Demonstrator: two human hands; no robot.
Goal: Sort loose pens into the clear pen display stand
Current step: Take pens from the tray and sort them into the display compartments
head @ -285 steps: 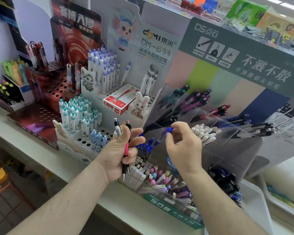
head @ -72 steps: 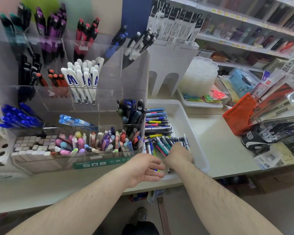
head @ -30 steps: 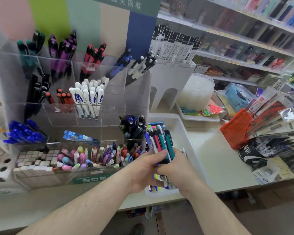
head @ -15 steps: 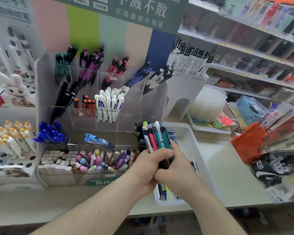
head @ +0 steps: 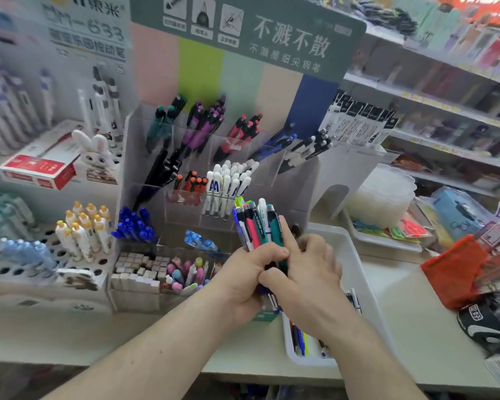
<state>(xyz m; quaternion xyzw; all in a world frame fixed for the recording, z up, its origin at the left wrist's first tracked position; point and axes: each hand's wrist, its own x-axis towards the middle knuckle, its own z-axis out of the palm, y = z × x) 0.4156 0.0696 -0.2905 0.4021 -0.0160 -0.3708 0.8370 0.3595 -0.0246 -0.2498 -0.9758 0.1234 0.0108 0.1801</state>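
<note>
A mixed bundle of loose plastic click pens [head: 256, 223] (red, teal, white, blue, with a neon-yellow cap at the back) is held upright in the left hand [head: 247, 280], fingers curled round the lower barrels. The clicker ends are kept up and fanned, presumably so that colours and types can be read at a glance.

The right hand [head: 306, 272] is laid against the same bundle, its forefinger stretched up along a teal barrel and its thumb tucked at the base. It appears that one pen is being singled out for drawing; whether that pen is already pinched free cannot be told.

The bundle is held just in front of the clear acrylic tiered pen display stand [head: 306, 180], so each reach stays short. The stand's compartments are seen to hold like with like: teal, purple, red, blue and black-and-white pens along the top row, white pens [head: 228, 183] in the middle, blue-capped ones lower left. A match by colour is therefore judged to be the next decision.

A white plastic tray [head: 355, 272] is set just right of the stand, under the right wrist, with more loose pens lying in it, so much sorting is judged to remain.
</note>
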